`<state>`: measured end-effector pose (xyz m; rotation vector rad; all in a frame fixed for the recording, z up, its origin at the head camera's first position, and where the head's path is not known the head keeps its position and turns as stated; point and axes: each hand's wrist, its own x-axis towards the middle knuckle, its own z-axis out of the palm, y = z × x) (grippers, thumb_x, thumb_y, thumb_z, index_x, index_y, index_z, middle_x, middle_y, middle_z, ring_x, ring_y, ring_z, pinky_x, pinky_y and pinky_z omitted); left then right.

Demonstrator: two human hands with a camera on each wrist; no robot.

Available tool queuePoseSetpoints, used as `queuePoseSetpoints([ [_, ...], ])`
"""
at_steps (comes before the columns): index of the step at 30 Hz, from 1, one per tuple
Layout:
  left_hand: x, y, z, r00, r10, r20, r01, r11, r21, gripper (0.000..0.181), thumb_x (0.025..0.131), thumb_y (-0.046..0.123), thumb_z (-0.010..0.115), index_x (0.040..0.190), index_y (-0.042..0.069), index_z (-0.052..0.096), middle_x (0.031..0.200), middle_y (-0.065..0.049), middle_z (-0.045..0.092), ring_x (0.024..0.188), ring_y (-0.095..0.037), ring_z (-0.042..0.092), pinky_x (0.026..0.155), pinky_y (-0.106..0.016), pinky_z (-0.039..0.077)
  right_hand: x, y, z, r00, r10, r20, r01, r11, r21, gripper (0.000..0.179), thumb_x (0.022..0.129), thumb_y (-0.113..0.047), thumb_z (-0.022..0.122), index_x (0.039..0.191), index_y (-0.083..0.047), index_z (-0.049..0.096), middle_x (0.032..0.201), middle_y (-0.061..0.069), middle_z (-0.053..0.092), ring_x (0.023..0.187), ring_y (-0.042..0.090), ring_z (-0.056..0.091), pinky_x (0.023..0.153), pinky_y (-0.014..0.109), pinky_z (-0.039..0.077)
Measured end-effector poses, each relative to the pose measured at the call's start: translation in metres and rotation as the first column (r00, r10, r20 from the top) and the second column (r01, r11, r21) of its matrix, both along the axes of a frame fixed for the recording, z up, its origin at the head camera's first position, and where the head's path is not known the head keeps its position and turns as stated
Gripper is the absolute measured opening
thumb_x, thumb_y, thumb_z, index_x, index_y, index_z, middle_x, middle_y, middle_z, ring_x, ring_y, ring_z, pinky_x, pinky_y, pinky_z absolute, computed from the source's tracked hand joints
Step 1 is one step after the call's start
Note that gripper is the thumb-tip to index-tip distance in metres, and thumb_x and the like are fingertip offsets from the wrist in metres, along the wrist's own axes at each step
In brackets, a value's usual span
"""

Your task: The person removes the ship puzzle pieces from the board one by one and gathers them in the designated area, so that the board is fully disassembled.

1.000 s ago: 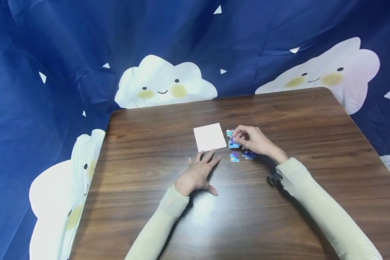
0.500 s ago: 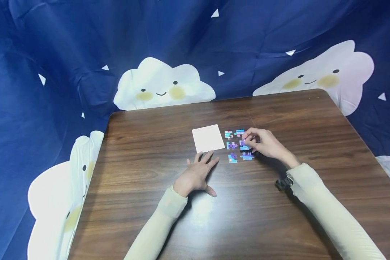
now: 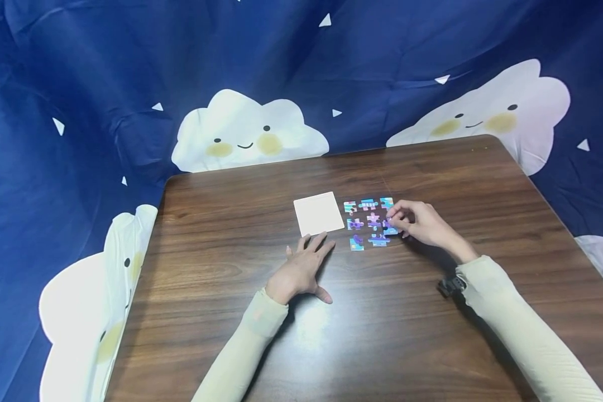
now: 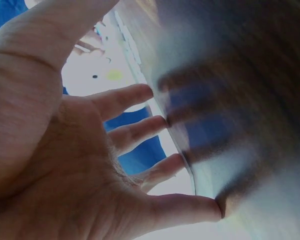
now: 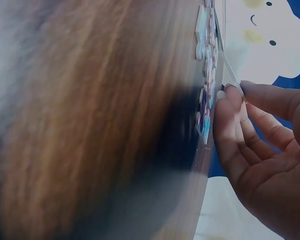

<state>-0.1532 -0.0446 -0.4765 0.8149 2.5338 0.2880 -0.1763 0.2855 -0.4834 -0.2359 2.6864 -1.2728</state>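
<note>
My right hand pinches a blue and purple jigsaw piece at the right side of a group of pieces. In the right wrist view, thumb and fingers hold this thin piece tilted, close over the table. Several colourful jigsaw pieces lie apart in loose rows, among them a blue-edged piece at the near left and a striped piece at the back. My left hand rests with spread fingers on the table, fingertips right at the near edge of a white square board.
The brown wooden table has rounded far corners. Behind and to the left hangs a dark blue curtain with white clouds. A black device is strapped at the right wrist.
The right hand has moved right across the pieces, and the jigsaw pieces, at first bunched and overlapping, now lie spread out in rows. The left hand stays by the white board.
</note>
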Motion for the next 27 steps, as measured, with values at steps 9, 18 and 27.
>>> queuePoseSetpoints([
  [9,0.001,0.001,-0.003,1.000,0.022,0.012,-0.022,0.999,0.045,0.145,0.052,0.049,0.100,0.168,0.022,0.018,0.177,-0.004,0.012,0.161,-0.042,0.014,0.116,-0.083,0.023,0.011,0.012,-0.002,1.000,0.000,0.028,-0.001,0.999,0.041,0.013,0.099,-0.003,0.066,0.112,0.000,0.069,0.098,0.018,0.072,0.076,0.018,0.069,0.064,0.031,0.062],
  [18,0.001,0.001,-0.002,0.999,0.032,0.024,-0.033,0.997,0.064,0.144,0.053,0.045,0.100,0.168,0.024,0.017,0.177,-0.005,0.011,0.160,-0.043,0.012,0.115,-0.085,0.020,0.017,0.014,-0.006,0.999,0.002,0.043,-0.003,0.999,0.040,0.011,0.099,-0.002,0.066,0.110,-0.001,0.069,0.097,0.017,0.071,0.074,0.016,0.068,0.063,0.030,0.061],
  [27,0.000,0.001,-0.003,0.999,0.034,0.033,-0.036,0.996,0.080,0.144,0.053,0.044,0.101,0.168,0.024,0.017,0.177,-0.007,0.010,0.160,-0.044,0.012,0.115,-0.085,0.018,0.021,0.013,-0.005,1.000,0.007,0.027,-0.008,0.999,0.053,0.012,0.098,-0.003,0.068,0.110,0.000,0.069,0.097,0.016,0.071,0.075,0.014,0.068,0.061,0.027,0.060],
])
